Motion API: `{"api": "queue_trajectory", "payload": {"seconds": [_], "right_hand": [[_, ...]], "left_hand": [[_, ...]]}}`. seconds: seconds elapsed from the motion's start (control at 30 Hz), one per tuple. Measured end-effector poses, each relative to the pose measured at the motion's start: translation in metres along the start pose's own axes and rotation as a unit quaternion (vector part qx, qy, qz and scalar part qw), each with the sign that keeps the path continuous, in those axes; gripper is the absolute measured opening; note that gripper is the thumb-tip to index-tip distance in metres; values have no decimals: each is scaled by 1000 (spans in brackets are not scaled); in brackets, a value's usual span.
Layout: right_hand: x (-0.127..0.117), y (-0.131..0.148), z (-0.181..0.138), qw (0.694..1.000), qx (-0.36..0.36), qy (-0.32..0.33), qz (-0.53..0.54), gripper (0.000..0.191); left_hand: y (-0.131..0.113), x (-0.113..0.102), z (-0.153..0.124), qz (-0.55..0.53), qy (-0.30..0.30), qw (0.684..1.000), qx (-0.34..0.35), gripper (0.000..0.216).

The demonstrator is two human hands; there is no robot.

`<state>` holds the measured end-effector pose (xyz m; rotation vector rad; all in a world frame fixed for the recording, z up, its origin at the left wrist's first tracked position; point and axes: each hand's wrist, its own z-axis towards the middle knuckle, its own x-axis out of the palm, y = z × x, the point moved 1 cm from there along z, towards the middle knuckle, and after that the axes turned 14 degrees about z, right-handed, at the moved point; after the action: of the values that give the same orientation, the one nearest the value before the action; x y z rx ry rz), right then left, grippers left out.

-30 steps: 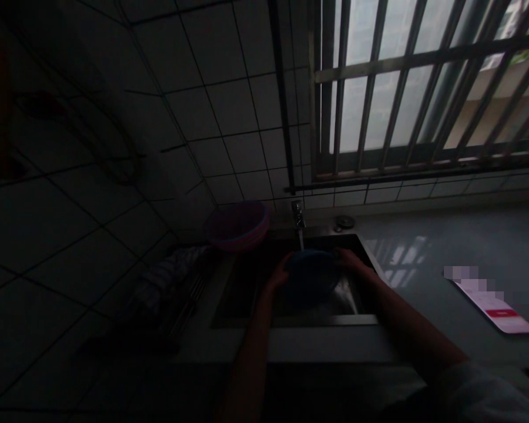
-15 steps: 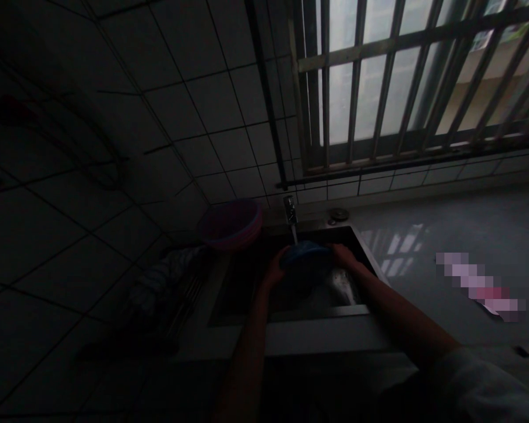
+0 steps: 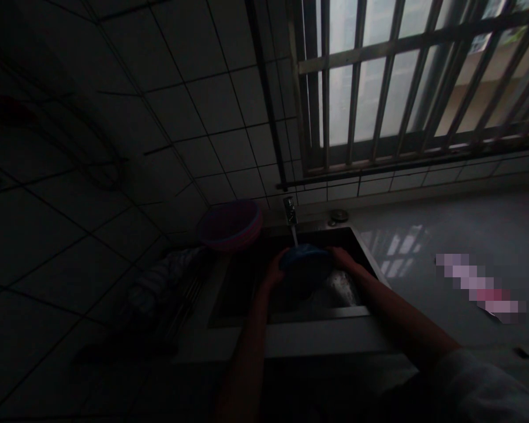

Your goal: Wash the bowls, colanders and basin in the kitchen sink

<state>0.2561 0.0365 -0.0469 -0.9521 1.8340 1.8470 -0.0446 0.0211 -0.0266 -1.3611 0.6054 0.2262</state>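
Observation:
Between my two hands a blue basin [image 3: 306, 261] is held over the sink, under the faucet [image 3: 290, 210]. A stream of water [image 3: 295, 236] runs down into it. My left hand [image 3: 275, 271] grips its left rim and my right hand [image 3: 342, 258] grips its right rim. The basin's inside is too dark to make out. Below it lies the sink [image 3: 355, 310], where something pale and shiny [image 3: 341, 288] shows near my right wrist; I cannot tell its kind.
A pink basin [image 3: 247, 238] stands at the sink's back left corner. Left of the sink lies a striped cloth [image 3: 152, 288] beside a dark rack. A round drain cover [image 3: 339, 215] sits behind the sink. On the right counter [image 3: 427, 305] is a blurred-out pink item [image 3: 471, 282]. A barred window is above.
The blue basin has tilted or shifted slightly in my hands, and my right hand has moved a little left. Water keeps running.

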Motion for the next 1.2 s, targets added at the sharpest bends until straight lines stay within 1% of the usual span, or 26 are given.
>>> {"api": "queue_trajectory", "payload": {"seconds": [0.2, 0.33, 0.5, 0.67, 0.77, 0.83, 1.0, 1.2], "right_hand": [[2, -1, 2, 1000, -2, -2, -5, 43], [6, -6, 7, 1000, -18, 3, 15, 44], [16, -13, 14, 996, -42, 8, 72, 49], [25, -12, 16, 989, -75, 39, 118, 58], [29, -11, 16, 985, -87, 58, 135, 58], [30, -12, 17, 983, -87, 64, 146, 58], [30, -16, 21, 981, -96, 29, 163, 56], [29, -19, 25, 987, -78, -24, 138, 47]], "left_hand": [[5, -1, -1, 14, 0, 1000, -18, 82], [6, -5, 0, 28, -3, 999, -17, 81], [5, -18, -3, 45, -20, 999, -21, 85], [6, -35, -8, 55, -43, 997, -36, 88], [6, -38, -9, 51, -40, 997, -32, 90], [5, -39, -9, 71, -39, 996, -35, 91], [3, -36, -7, 145, -37, 988, -46, 92], [0, -33, -6, 142, -43, 988, -43, 92]]}}
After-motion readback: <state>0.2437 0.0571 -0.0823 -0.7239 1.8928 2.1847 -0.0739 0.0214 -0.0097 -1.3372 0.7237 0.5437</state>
